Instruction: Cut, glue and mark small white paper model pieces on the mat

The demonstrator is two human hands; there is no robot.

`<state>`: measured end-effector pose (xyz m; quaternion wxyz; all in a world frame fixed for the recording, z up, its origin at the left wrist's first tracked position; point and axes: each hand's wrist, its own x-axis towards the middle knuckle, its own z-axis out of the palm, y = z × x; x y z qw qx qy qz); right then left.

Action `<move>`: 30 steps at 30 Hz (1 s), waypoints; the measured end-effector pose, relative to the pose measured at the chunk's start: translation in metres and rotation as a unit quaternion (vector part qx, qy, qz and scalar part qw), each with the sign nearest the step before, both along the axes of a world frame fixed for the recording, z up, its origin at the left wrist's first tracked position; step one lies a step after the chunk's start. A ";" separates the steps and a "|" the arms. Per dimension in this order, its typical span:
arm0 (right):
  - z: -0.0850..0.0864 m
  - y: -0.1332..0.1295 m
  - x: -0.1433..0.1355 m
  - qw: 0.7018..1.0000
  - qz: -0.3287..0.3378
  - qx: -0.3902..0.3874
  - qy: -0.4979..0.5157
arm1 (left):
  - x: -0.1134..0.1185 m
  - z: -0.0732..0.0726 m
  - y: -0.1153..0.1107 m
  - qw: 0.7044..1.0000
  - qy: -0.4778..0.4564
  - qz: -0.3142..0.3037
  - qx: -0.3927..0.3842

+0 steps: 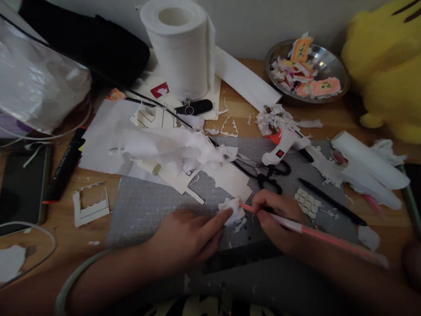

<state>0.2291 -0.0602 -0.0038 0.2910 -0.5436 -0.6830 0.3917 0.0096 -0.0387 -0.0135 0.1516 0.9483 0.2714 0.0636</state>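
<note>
A small crumpled white paper piece (232, 211) lies on the grey cutting mat (138, 206). My left hand (189, 235) rests beside it, with the index finger stretched out and its tip pressed on the piece. The other left fingers are bent and partly hidden, and I see nothing held in them. Pinched in my right hand (279, 215) is a long, thin marker (315, 232) with a white section and a coral-orange body. Its orange tip touches the right edge of the paper piece.
Black-handled scissors (268, 180), a glue gun (279, 147) and paper scraps (164, 153) lie beyond my hands. A toilet roll (182, 52) and a metal bowl of coloured scraps (338, 81) stand at the back. A black pen (332, 202) lies right; a phone (23, 188) lies left.
</note>
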 end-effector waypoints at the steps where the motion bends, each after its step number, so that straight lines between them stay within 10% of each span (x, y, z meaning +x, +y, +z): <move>1: 0.000 0.000 0.000 1.000 -0.003 0.000 0.000 | 0.000 0.000 0.000 1.000 0.001 0.001 0.002; 21: 0.009 0.006 -0.006 0.988 0.146 -0.040 -0.012 | 0.001 0.000 0.001 1.000 0.003 0.003 0.021; 30: 0.008 0.005 -0.004 0.995 0.090 -0.035 -0.002 | 0.001 0.002 0.002 1.000 0.003 0.000 0.018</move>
